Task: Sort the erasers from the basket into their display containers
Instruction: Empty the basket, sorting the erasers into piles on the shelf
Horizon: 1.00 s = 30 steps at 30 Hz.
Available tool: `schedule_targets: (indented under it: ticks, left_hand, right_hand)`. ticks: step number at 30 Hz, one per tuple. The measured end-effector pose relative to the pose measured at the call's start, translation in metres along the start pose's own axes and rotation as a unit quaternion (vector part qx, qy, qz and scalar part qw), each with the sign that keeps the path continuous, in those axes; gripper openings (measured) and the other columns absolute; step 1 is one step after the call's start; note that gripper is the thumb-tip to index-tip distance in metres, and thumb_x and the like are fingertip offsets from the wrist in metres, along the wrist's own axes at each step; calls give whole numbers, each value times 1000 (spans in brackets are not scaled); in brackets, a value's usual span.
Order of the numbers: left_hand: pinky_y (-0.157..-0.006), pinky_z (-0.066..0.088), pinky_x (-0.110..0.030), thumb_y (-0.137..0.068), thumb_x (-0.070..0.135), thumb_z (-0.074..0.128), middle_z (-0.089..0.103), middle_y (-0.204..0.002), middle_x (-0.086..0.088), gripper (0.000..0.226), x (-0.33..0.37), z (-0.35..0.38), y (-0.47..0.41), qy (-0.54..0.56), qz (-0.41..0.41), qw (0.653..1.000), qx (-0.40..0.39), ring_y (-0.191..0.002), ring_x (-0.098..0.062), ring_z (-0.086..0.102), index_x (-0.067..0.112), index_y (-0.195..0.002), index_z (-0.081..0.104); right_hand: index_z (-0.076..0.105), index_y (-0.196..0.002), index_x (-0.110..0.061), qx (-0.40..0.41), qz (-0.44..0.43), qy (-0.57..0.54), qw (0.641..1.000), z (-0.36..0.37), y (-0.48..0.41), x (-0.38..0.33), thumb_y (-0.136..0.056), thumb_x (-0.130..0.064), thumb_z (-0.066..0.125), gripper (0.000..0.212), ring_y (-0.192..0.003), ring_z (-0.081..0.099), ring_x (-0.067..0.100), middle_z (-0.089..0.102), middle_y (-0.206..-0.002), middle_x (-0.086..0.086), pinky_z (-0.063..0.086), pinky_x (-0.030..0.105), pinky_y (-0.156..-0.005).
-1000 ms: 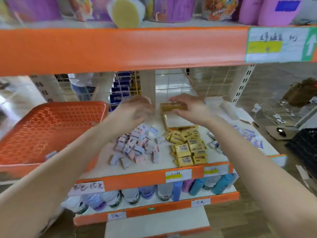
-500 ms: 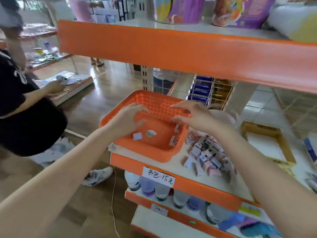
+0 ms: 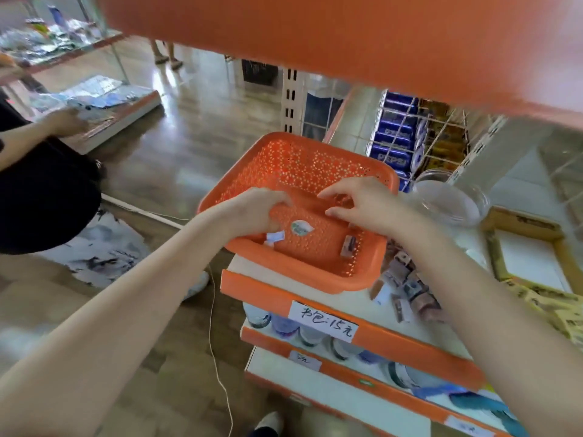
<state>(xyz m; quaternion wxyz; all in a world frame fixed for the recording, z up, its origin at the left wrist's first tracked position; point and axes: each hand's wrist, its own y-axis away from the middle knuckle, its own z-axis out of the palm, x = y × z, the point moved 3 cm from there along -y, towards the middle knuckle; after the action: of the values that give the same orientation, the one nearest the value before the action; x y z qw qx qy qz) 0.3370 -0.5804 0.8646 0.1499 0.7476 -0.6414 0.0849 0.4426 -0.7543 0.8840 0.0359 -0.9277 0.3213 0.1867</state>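
left hand (image 3: 252, 212) off the rim and down into the orange basket (image 3: 318, 146), fingers curling onto its floor | right hand (image 3: 362, 201) in beside it, fingertips bent down | cardboard box (image 3: 520, 220) left behind, well right of both

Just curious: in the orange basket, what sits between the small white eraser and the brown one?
A leaf-shaped white-and-green piece, lying on the basket floor between the white eraser and the brown eraser; the head view shows it.

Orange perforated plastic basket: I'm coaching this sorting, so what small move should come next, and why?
Probably the right hand should drop to pinch the small brown eraser by the orange perforated plastic basket's right wall: it lies loose, nearest that hand, and a pile of similar erasers lies just outside.
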Motion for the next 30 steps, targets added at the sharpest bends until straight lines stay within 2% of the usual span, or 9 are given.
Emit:
schedule_targets:
  ticks: [3,7,12,15,18,22,26,28,30]
  left_hand:
    - [-92,34,-25,-92,22,58,51,-129,-6,45,6,0,-6,15,16,998,-59,-122,-23,46,17,-136,47]
    - [-86,33,-25,-90,22,60,51,-127,-4,48,4,7,-8,-1,32,997,-70,-117,-21,46,24,-136,46]
    - [-89,37,-26,-88,19,61,45,-129,0,46,-1,19,2,10,37,993,-109,-116,-20,45,27,-132,50]
    - [-81,33,-24,-89,22,60,46,-120,-1,44,-1,23,2,9,58,990,-127,-101,-15,44,27,-131,49]
    - [-80,35,-25,-88,24,62,46,-120,-4,46,2,23,0,-13,73,985,-154,-95,-14,38,28,-132,48]
    - [-80,38,-26,-87,26,63,48,-122,-6,45,2,24,-2,-30,73,982,-169,-107,-20,47,27,-131,49]
    - [-72,37,-26,-84,29,67,52,-112,-2,45,1,26,-1,-25,67,982,-176,-93,-16,47,27,-126,50]
    - [-79,40,-28,-81,34,71,50,-107,0,52,2,26,1,-35,69,981,-179,-102,-20,49,26,-127,48]
    - [-90,44,-34,-80,34,71,53,-115,-2,55,3,24,1,-55,66,980,-178,-111,-22,49,28,-129,46]
  right_hand:
    - [61,-123,-28,-31,-2,60,998,6,-2,-1,-87,-30,65,36,-110,53,10,61,-123,-9,37,22,-90]
    - [58,-124,-35,-51,19,79,995,5,2,-5,-85,-32,65,40,-110,53,10,60,-124,-13,44,31,-92]
    - [49,-126,-47,-61,21,175,982,6,15,-18,-85,-38,62,44,-118,49,15,57,-124,-15,44,34,-82]
    - [48,-126,-50,-82,35,190,978,13,21,-19,-84,-40,61,45,-116,50,13,56,-124,-16,40,32,-78]
    - [50,-125,-50,-111,53,170,978,13,21,-18,-83,-40,63,45,-114,52,14,57,-124,-16,42,32,-82]
    - [56,-122,-42,-199,52,87,975,22,18,-30,-77,-40,72,48,-106,58,15,61,-117,-13,46,33,-88]
    - [63,-111,-36,-287,9,54,956,45,22,-44,-69,-36,77,45,-90,58,10,63,-102,-12,47,26,-83]
    - [63,-106,-32,-306,-4,69,950,52,22,-44,-69,-27,74,39,-87,57,12,61,-101,-8,46,25,-78]
    - [62,-100,-29,-309,-8,81,948,57,21,-41,-69,-21,73,34,-87,57,16,60,-100,-4,47,28,-77]
